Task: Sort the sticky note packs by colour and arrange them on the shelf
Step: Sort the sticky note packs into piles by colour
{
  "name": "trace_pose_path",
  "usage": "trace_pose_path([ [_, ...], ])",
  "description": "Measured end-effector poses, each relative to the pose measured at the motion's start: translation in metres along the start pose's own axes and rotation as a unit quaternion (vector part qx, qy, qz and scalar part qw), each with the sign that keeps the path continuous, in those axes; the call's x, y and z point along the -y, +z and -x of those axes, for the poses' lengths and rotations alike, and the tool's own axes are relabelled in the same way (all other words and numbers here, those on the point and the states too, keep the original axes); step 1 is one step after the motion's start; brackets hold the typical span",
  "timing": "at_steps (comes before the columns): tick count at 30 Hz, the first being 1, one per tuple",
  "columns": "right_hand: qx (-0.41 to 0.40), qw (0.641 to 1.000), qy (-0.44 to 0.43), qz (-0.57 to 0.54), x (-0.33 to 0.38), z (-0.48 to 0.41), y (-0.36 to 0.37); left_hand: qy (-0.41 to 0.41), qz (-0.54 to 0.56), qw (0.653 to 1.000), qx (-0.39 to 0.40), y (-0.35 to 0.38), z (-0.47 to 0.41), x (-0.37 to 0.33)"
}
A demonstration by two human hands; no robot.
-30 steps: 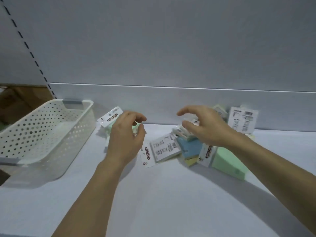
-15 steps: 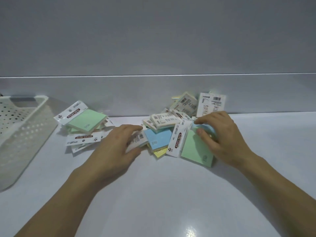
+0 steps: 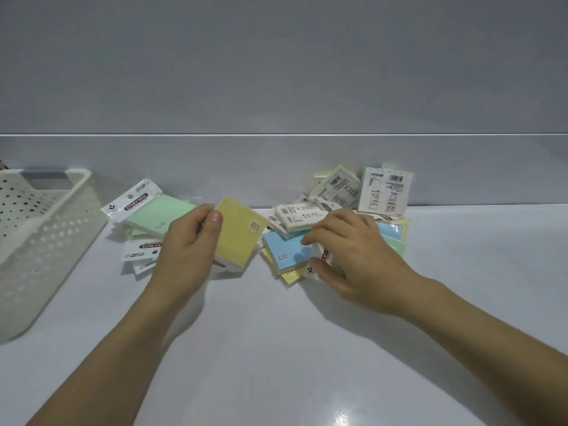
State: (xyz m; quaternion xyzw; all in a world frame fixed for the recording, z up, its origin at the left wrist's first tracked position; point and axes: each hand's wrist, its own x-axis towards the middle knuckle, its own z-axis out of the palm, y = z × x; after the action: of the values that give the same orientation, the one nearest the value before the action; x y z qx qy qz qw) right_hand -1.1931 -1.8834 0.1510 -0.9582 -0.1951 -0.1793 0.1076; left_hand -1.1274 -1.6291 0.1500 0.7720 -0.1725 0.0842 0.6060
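Nearest, the left hand (image 3: 187, 250) grips a yellow pack (image 3: 238, 232), thumb clamped on its face, header end toward the wrist, long axis running away. The right hand (image 3: 356, 253) curls onto the mixed pile (image 3: 307, 215), thumb and forefinger pinching a white header card (image 3: 321, 259) beside the blue pack (image 3: 285, 250). Just left of the yellow pack lies the green stack (image 3: 159, 219); the other yellows (image 3: 290, 276) sit under the blue pack, nearer the right hand.
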Motion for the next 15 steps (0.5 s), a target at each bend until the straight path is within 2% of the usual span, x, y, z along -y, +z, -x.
trace_pose_path([
  [6, 0.133, 0.989, -0.059, 0.039, 0.014, -0.035, -0.001, -0.036, -0.013, 0.999, -0.035, -0.006, -0.002, 0.006],
  [10, 0.222, 0.967, -0.106, 0.071, 0.021, -0.037, 0.000, -0.059, -0.029, 0.996, -0.060, -0.008, -0.004, 0.006],
  [15, 0.232, 0.939, -0.165, 0.195, 0.028, -0.055, 0.001, -0.083, -0.029, 0.991, -0.102, -0.018, -0.007, 0.007],
])
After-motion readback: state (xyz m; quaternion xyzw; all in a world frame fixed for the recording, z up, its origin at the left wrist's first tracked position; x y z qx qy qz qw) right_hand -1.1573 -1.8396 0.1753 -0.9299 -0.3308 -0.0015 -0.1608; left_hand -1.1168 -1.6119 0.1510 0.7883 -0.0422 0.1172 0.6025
